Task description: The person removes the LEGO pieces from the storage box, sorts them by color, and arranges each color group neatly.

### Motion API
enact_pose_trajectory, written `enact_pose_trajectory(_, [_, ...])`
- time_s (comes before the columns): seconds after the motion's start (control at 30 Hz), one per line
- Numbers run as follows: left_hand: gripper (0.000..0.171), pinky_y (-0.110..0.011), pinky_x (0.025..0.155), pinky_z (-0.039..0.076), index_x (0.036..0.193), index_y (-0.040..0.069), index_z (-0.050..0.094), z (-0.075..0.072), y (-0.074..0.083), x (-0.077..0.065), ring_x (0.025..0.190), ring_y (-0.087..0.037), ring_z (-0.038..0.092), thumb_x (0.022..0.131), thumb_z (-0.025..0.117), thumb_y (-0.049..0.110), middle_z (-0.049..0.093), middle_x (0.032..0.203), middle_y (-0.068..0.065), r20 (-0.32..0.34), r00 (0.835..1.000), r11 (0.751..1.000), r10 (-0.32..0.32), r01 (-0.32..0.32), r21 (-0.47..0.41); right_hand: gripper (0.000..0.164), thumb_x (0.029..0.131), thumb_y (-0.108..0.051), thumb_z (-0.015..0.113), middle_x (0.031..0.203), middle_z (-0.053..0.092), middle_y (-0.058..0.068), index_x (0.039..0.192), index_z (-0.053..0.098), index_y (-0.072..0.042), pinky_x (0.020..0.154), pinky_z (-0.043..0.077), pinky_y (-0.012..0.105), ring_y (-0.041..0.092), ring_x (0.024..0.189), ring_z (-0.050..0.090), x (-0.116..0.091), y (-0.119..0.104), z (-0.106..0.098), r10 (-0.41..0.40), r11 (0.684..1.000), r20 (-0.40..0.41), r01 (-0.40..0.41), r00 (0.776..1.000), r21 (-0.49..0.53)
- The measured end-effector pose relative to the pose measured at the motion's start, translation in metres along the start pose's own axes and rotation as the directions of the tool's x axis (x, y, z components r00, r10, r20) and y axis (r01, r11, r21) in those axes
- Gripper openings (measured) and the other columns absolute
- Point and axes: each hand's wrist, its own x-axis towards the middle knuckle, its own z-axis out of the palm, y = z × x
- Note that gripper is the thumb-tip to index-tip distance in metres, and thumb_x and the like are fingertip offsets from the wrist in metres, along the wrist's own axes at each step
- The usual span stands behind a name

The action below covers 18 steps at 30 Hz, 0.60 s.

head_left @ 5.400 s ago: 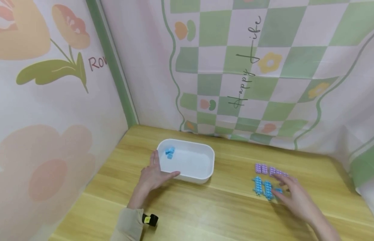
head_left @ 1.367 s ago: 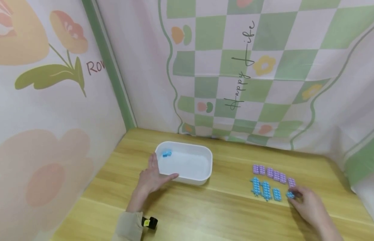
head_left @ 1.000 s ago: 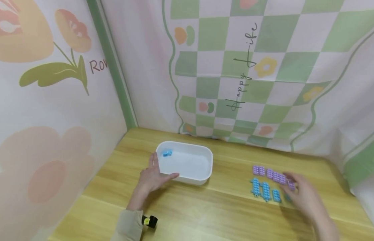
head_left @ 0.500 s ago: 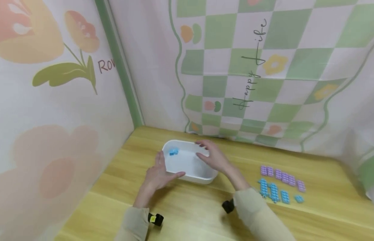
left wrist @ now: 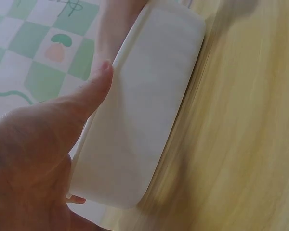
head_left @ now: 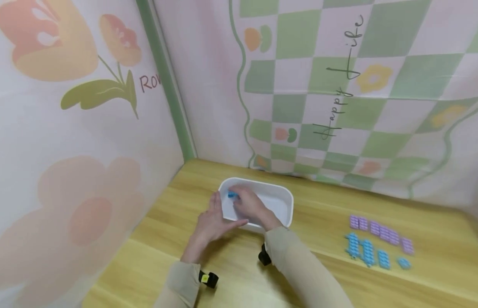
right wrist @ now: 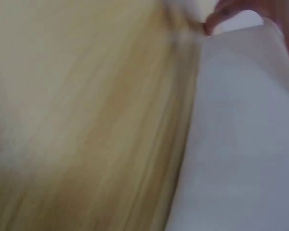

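My left hand (head_left: pixel 212 224) holds the near left corner of a white plastic tub (head_left: pixel 282 204), thumb along the front rim and fingers against the left end. In the left wrist view the thumb lies at the rim of the tub's front wall (left wrist: pixel 135 106). My right hand (head_left: pixel 250 203) reaches down inside the tub, fingers bent at small light-blue toy bricks (head_left: pixel 231 194) in its left end. The hand partly covers these bricks; I cannot tell whether it pinches one. The right wrist view is blurred and mostly shows table and tub wall (right wrist: pixel 231 144).
On the wooden table (head_left: pixel 323 273) to the right stands a row of purple studded bricks (head_left: pixel 384 233). Before it lie two long blue bricks with side pegs (head_left: pixel 367 253), a plain blue brick (head_left: pixel 384 259) and a small blue piece (head_left: pixel 403 262). A patterned curtain (head_left: pixel 292 111) hangs behind.
My right hand has let go of the last purple and blue bricks at the row ends and moved left into the tub. My left hand stays on the tub. The head view has turned left.
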Motion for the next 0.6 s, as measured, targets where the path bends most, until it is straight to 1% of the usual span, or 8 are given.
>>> enact_pose_trajectory(0.07, [0.143, -0.067, 0.105, 0.059, 0.175, -0.002, 0.005, 0.001, 0.000, 0.001, 0.123, -0.055, 0.068, 0.085, 0.071, 0.088, 0.014, 0.183, -0.029, -0.001, 1.000, 1.000, 0.005, -0.005, 0.004, 0.051, 0.087, 0.009, 0.070, 0.139, 0.073, 0.027, 0.138, 0.068, 0.008, 0.122, 0.051, 0.058, 0.047, 0.134, 0.067, 0.001, 0.001, 0.005, -0.057, 0.996, 0.009, 0.058, 0.998, -0.070])
enact_pose_trajectory(0.13, [0.142, -0.070, 0.111, 0.056, 0.175, -0.003, 0.006, 0.000, 0.001, 0.002, 0.131, -0.057, 0.064, 0.085, 0.071, 0.086, 0.014, 0.182, -0.029, -0.007, 1.000, 1.000, 0.005, -0.005, 0.007, 0.050, 0.087, 0.010, 0.073, 0.140, 0.073, 0.027, 0.137, 0.070, 0.007, 0.122, 0.051, 0.057, 0.047, 0.134, 0.067, 0.002, 0.000, 0.005, -0.082, 0.988, 0.011, 0.083, 0.997, -0.128])
enact_pose_trajectory(0.2, [0.142, -0.071, 0.112, 0.054, 0.175, -0.003, 0.006, -0.002, 0.002, 0.002, 0.135, -0.057, 0.062, 0.085, 0.072, 0.085, 0.015, 0.182, -0.029, -0.015, 1.000, 1.000, 0.002, -0.002, 0.004, 0.047, 0.088, 0.010, 0.075, 0.137, 0.074, 0.025, 0.134, 0.072, 0.006, 0.121, 0.053, 0.056, 0.045, 0.133, 0.067, 0.002, -0.003, 0.004, -0.069, 0.984, 0.008, 0.070, 0.998, -0.165])
enact_pose_trajectory(0.27, [0.143, -0.071, 0.113, 0.054, 0.175, -0.002, 0.006, -0.004, 0.004, 0.002, 0.134, -0.057, 0.063, 0.085, 0.073, 0.086, 0.016, 0.183, -0.028, -0.014, 1.000, 1.000, -0.007, 0.007, 0.000, 0.043, 0.090, 0.010, 0.075, 0.134, 0.075, 0.022, 0.132, 0.073, 0.003, 0.120, 0.054, 0.053, 0.043, 0.130, 0.068, 0.003, -0.004, 0.003, -0.036, 0.981, 0.011, 0.037, 0.999, -0.189])
enact_pose_trajectory(0.37, [0.143, -0.072, 0.112, 0.054, 0.175, -0.001, 0.005, -0.006, 0.005, 0.001, 0.132, -0.057, 0.063, 0.084, 0.074, 0.086, 0.016, 0.183, -0.027, -0.010, 1.000, 1.000, -0.018, 0.018, -0.008, 0.033, 0.093, 0.008, 0.074, 0.122, 0.076, 0.017, 0.125, 0.075, -0.001, 0.112, 0.059, 0.050, 0.038, 0.119, 0.072, 0.002, -0.005, 0.002, 0.003, 0.977, 0.017, 0.001, 1.000, -0.211])
enact_pose_trajectory(0.4, [0.144, -0.072, 0.111, 0.054, 0.175, -0.001, 0.005, -0.005, 0.005, 0.001, 0.131, -0.058, 0.064, 0.084, 0.073, 0.086, 0.016, 0.183, -0.027, -0.008, 1.000, 1.000, -0.020, 0.020, -0.008, 0.030, 0.093, 0.006, 0.075, 0.116, 0.076, 0.015, 0.121, 0.075, -0.002, 0.106, 0.061, 0.047, 0.035, 0.113, 0.073, 0.001, -0.002, 0.004, -0.003, 0.974, 0.008, 0.004, 1.000, -0.225])
enact_pose_trajectory(0.5, [0.144, -0.072, 0.108, 0.056, 0.176, 0.000, 0.005, -0.003, 0.004, 0.000, 0.129, -0.059, 0.064, 0.084, 0.073, 0.087, 0.015, 0.183, -0.026, -0.001, 1.000, 1.000, -0.024, 0.024, -0.011, 0.018, 0.094, 0.001, 0.077, 0.104, 0.074, 0.012, 0.111, 0.074, -0.004, 0.093, 0.065, 0.045, 0.031, 0.098, 0.073, -0.002, 0.001, 0.002, 0.001, 0.974, -0.002, -0.002, 1.000, -0.227])
enact_pose_trajectory(0.6, [0.143, -0.071, 0.105, 0.058, 0.176, 0.000, 0.004, -0.001, 0.003, 0.000, 0.126, -0.058, 0.066, 0.084, 0.072, 0.087, 0.014, 0.184, -0.026, 0.003, 1.000, 1.000, -0.025, 0.025, -0.009, 0.015, 0.094, -0.004, 0.080, 0.099, 0.074, 0.009, 0.107, 0.072, -0.006, 0.087, 0.065, 0.043, 0.028, 0.092, 0.073, -0.005, 0.012, 0.005, -0.013, 0.976, -0.031, 0.006, 0.999, -0.217])
